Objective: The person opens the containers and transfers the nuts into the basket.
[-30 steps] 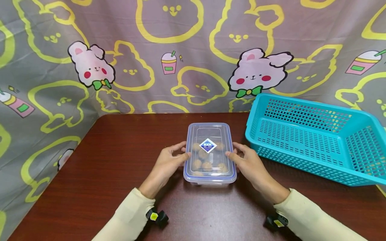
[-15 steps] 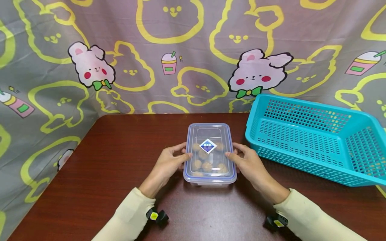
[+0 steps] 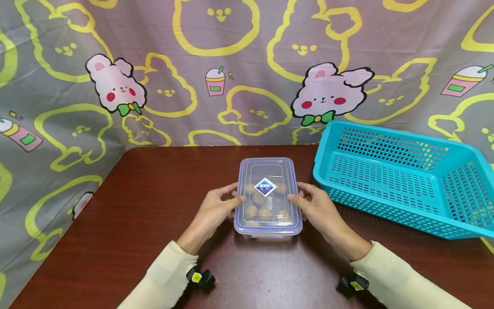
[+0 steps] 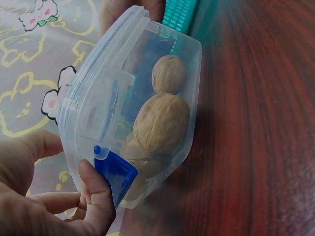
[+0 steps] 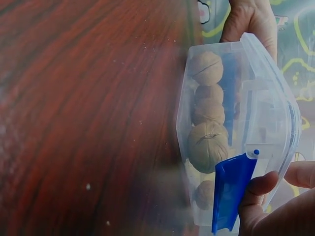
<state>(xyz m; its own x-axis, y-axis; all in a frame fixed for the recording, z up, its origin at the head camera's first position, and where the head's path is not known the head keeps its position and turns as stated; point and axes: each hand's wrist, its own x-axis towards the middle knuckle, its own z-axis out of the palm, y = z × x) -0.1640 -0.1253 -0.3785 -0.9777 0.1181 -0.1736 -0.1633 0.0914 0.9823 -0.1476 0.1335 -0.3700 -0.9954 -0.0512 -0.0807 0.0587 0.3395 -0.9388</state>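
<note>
A clear plastic food container (image 3: 266, 169) with a blue-edged lid and a BXH label sits on the table. Several walnuts (image 4: 162, 123) lie inside it. My left hand (image 3: 216, 208) holds its left side, thumb on the lid edge, with a finger against a blue side latch (image 4: 118, 172) that stands out from the wall. On the opposite side my right hand (image 3: 318, 208) grips in the same way, thumb on the lid. There a finger touches the other blue latch (image 5: 231, 191), which also angles away from the wall. The lid rests on the container.
A turquoise perforated plastic basket (image 3: 386, 206) stands at the right of the dark red-brown wooden table (image 3: 166, 184). Behind the table hangs a curtain (image 3: 247, 56) printed with cartoon rabbits. Each wrist carries a small black camera.
</note>
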